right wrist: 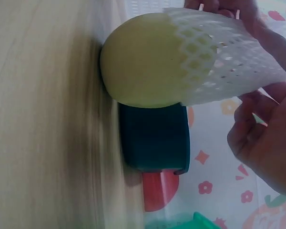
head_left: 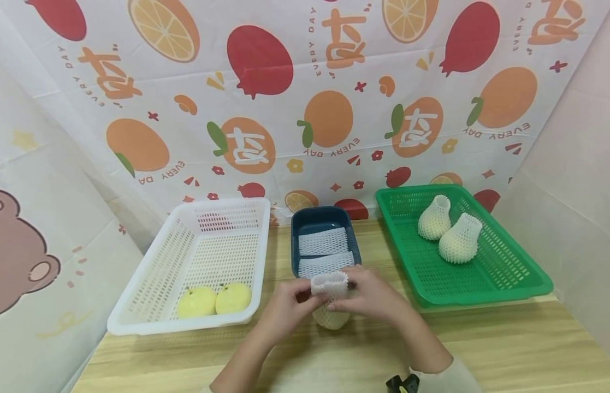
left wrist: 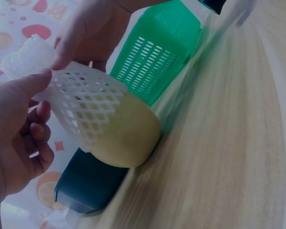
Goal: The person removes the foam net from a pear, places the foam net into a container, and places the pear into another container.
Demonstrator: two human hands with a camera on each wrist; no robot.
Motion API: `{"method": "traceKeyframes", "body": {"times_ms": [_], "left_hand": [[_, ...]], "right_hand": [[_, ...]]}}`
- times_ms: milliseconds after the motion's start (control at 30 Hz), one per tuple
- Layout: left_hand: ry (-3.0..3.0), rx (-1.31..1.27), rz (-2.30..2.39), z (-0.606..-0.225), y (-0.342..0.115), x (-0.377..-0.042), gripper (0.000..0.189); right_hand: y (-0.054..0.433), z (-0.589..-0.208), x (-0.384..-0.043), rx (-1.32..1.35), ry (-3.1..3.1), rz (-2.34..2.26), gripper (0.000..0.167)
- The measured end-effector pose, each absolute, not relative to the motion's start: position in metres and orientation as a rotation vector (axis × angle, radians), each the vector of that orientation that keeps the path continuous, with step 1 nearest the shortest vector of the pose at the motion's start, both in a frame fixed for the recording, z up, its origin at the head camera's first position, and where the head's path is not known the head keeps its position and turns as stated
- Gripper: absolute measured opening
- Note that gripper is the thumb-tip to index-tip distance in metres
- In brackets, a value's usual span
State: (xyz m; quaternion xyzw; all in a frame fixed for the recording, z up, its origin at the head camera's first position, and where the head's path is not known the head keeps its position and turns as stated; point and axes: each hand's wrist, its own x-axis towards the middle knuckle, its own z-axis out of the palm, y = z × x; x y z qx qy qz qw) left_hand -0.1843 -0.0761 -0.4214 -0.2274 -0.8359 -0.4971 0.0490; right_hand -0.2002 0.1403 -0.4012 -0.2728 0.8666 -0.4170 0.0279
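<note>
A white foam net sleeve (head_left: 330, 281) stands over the upper part of a round yellow fruit (left wrist: 133, 133), whose bottom rests on the table. My left hand (head_left: 287, 305) pinches the sleeve's left side between thumb and fingers. On the opposite side, my right hand (head_left: 378, 297) grips the sleeve near its upper rim. Both wrist views show the fruit's lower half bare, with the net (right wrist: 224, 52) stretched over the rest. Just behind the hands, a dark blue tray (head_left: 296, 218) holds flat foam nets (head_left: 323, 243).
To the left, a white basket (head_left: 159, 256) contains two bare yellow fruits (head_left: 233, 298). On the right stands a green basket (head_left: 526, 270) with two net-covered fruits (head_left: 459, 243). A fruit-printed cloth (head_left: 285, 114) hangs behind the wooden table (head_left: 511, 344).
</note>
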Motion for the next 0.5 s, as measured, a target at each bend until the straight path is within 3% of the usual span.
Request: {"method": "traceKeyframes", "body": {"times_ms": [133,500], "left_hand": [[-2.502,-0.657,-1.596,-0.4187,-0.0757,-0.183,0.015],[-2.402,-0.61,-1.68,-0.4153,-0.0714,-0.1789,0.015]], "right_hand": [[0.1382,-0.4035,-0.2004,-0.801,2.693,-1.239,0.051],[0.1307,-0.4073,-0.1979,-0.833,2.622,-1.431,0.04]]}}
